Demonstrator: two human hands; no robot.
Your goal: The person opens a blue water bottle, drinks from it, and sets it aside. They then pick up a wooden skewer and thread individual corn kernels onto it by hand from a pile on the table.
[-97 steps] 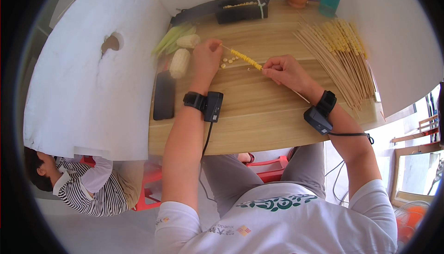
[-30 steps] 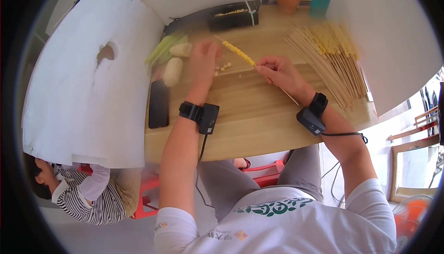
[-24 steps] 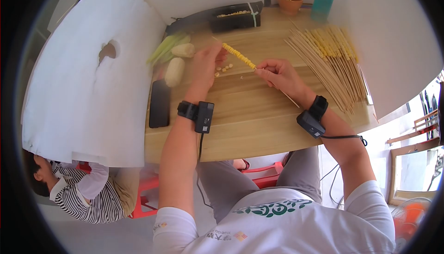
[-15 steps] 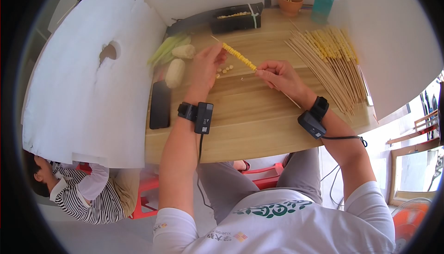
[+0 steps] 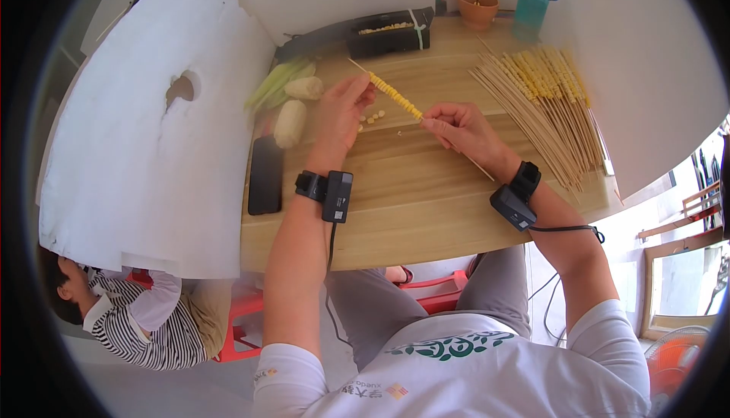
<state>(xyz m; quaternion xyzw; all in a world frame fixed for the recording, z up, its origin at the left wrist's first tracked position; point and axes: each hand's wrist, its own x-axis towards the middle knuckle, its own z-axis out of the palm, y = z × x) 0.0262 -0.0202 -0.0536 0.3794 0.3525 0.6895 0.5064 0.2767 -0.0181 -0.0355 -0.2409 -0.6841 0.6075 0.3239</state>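
Note:
A thin wooden skewer threaded with yellow corn kernels (image 5: 397, 98) slants between my hands, its bare tip past the upper left end of the row. My right hand (image 5: 460, 130) is closed on the stick just below the lowest kernel, and the stick's tail runs out under the palm. The fingers of my left hand (image 5: 346, 106) are closed at the top of the row, touching the kernels near the tip. Several loose kernels (image 5: 372, 118) lie on the wooden table beside my left hand. Left of that hand rest two pale corn cobs (image 5: 290, 123) and green husks (image 5: 272, 83).
At right lie bare skewers (image 5: 525, 117) and a pile of kernel-loaded skewers (image 5: 551, 72). Behind stand a black box of kernels (image 5: 389, 41), a clay pot (image 5: 477, 12) and a blue bottle (image 5: 532, 9). A phone (image 5: 265, 176) lies left; white panels (image 5: 144, 152) flank the table (image 5: 380, 220). Another person (image 5: 152, 319) sits lower left.
The view has shifted very slightly. Both hands keep their hold on the skewer, with hardly any visible movement.

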